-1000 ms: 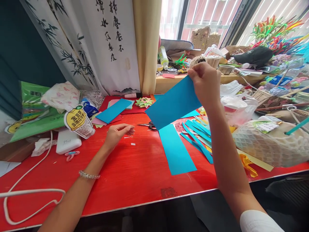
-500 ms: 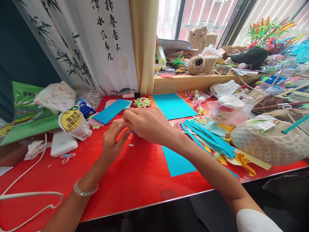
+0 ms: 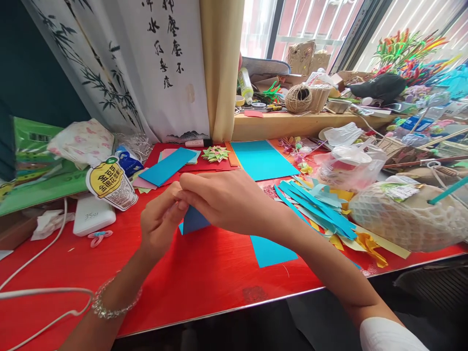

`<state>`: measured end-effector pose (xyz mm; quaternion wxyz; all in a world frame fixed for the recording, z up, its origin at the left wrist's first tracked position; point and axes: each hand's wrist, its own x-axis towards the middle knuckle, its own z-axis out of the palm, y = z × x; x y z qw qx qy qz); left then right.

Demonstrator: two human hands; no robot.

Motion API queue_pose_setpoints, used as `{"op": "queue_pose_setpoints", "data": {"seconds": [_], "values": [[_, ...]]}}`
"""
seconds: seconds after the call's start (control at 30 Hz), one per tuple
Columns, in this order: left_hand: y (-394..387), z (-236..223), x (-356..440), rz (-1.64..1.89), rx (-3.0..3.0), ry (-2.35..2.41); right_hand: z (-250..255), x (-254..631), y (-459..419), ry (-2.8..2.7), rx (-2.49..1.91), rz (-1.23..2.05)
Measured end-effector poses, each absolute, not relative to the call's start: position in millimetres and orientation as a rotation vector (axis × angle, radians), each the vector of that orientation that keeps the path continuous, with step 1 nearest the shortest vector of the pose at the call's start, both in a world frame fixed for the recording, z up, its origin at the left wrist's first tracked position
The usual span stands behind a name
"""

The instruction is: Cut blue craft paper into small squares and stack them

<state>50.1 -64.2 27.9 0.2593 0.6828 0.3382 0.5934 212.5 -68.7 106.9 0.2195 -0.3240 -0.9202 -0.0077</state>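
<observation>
Both hands meet above the red table (image 3: 204, 278). My left hand (image 3: 161, 219), with a beaded bracelet on its wrist, pinches at the top edge of a folded piece of blue paper (image 3: 194, 220). My right hand (image 3: 226, 200) arches over the same paper, its fingers closed at that edge and touching the left fingertips. The paper's upper part is hidden behind the fingers. To the right, partly under my right forearm, lies a flat blue sheet (image 3: 274, 252). A folded blue strip (image 3: 168, 166) rests on coloured papers beyond my left hand.
Cut blue strips (image 3: 316, 207) and yellow scraps lie to the right, beside a net-wrapped round item (image 3: 405, 214) with a straw. A large blue sheet (image 3: 265, 160) and a folded paper flower (image 3: 215, 154) lie at the back. A white power bank (image 3: 94, 215) and cable are at the left.
The folded blue paper now shows below my hands, where only a sliver showed before. My left hand has moved slightly left and down. The small white piece on the table is no longer visible.
</observation>
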Motion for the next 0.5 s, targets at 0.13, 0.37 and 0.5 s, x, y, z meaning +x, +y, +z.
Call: {"op": "queue_pose_setpoints", "data": {"seconds": [0.13, 0.37, 0.5], "values": [[-61, 26, 51, 1.478, 1.739, 0.88, 105, 213, -65, -2.551, -0.915, 0.028], [-54, 18, 59, 1.445, 1.606, 0.973, 97, 211, -51, -2.484, -1.02, 0.192], [-56, 24, 62, 1.441, 1.536, 0.931, 100, 215, -45, -2.473, -0.936, 0.321]]}}
